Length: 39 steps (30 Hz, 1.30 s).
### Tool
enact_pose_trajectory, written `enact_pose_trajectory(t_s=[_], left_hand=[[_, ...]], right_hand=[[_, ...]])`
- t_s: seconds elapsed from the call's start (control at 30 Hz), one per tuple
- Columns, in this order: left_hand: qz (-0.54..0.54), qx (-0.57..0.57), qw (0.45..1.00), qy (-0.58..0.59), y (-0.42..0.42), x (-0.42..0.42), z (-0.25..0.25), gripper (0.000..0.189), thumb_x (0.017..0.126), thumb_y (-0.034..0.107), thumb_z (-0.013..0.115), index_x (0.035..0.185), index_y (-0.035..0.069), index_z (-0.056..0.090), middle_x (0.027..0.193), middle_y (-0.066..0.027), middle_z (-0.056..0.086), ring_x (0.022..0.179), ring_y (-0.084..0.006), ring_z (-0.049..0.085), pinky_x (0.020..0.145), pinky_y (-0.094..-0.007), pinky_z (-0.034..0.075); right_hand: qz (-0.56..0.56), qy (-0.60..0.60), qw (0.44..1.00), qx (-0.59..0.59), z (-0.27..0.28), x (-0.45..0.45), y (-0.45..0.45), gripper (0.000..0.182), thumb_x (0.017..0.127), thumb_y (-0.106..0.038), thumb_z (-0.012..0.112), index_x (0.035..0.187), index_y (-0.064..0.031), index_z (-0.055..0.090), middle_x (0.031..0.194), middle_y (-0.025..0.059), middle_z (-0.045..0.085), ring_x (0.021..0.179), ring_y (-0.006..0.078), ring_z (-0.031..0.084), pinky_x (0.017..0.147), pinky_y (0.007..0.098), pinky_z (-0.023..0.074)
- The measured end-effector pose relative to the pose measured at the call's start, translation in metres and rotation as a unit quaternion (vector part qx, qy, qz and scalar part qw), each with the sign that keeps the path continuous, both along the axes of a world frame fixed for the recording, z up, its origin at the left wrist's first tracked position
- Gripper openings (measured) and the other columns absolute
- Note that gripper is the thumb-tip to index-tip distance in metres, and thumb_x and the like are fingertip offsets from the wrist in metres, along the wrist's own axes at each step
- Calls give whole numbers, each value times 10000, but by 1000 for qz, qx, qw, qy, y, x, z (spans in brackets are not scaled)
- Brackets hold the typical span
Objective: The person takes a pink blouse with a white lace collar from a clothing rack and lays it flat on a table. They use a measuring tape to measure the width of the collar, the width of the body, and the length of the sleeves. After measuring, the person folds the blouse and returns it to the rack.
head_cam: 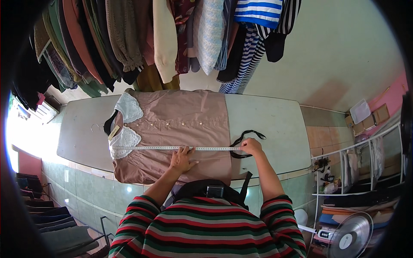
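Observation:
A dusty-pink blouse [180, 111] lies flat on a pale table [267, 119], its neck to the left and hem to the right. It has a white lace collar [129, 108], a row of small buttons and a tag [113, 132] at the neck. A black hanger [110, 123] is inside it. A white tape measure [158, 148] runs straight from the collar past the hem. My right hand [252, 147] pinches the tape just beyond the hem. My left hand [182, 160] lies spread on the fabric, fingertips on the tape. A black strap [248, 133] lies beside my right hand.
Many garments [166, 42] hang beyond the table's far side. Folded clothes [61, 229] hang on a rack at lower left. To the right stand a white metal shelf [342, 151] with cloth and bags, and a fan [350, 237]. A tiled floor [93, 190] shows below.

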<state>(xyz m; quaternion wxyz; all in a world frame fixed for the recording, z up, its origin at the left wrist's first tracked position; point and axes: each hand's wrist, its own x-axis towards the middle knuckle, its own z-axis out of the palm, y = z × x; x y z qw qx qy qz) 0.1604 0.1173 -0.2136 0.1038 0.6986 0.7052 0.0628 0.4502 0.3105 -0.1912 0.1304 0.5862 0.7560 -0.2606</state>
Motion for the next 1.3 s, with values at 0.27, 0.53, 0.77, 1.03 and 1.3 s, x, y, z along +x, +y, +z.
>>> enact_pose_trajectory(t_s=[0.27,0.53,0.77,1.03,1.3], left_hand=[[9,-9,1000,15,-2,3,2,800,668,557,673,1343,197,439,1142,-55,473,1053,-241,471,837,-439,426],[5,-2,1000,20,-3,3,4,809,660,541,682,1348,196,433,1124,-52,474,1042,-244,472,840,-446,423],[4,7,1000,18,-3,4,3,801,661,531,678,1345,192,437,1119,-60,473,1033,-251,476,826,-447,422],[8,10,1000,2,-3,4,2,788,666,527,678,1341,193,445,1111,-59,478,1029,-253,477,823,-448,423],[10,5,1000,-5,-3,2,0,808,666,566,663,1349,200,434,1115,-60,476,1033,-255,475,819,-455,423]], right_hand=[[26,21,997,66,-15,3,-3,214,677,-360,735,683,-152,683,879,20,649,831,219,632,693,354,506],[171,53,966,185,-6,-1,-14,474,736,-243,677,1187,-282,537,953,57,621,906,267,599,752,366,490],[349,66,918,177,7,9,-12,337,761,-220,621,1096,-261,631,924,43,602,914,256,576,757,384,490],[251,53,965,51,2,7,2,164,708,-296,667,813,-175,704,879,49,591,897,241,582,761,377,484],[109,6,993,48,4,2,-1,428,684,-553,690,803,-142,702,933,49,616,911,231,608,763,379,496]])
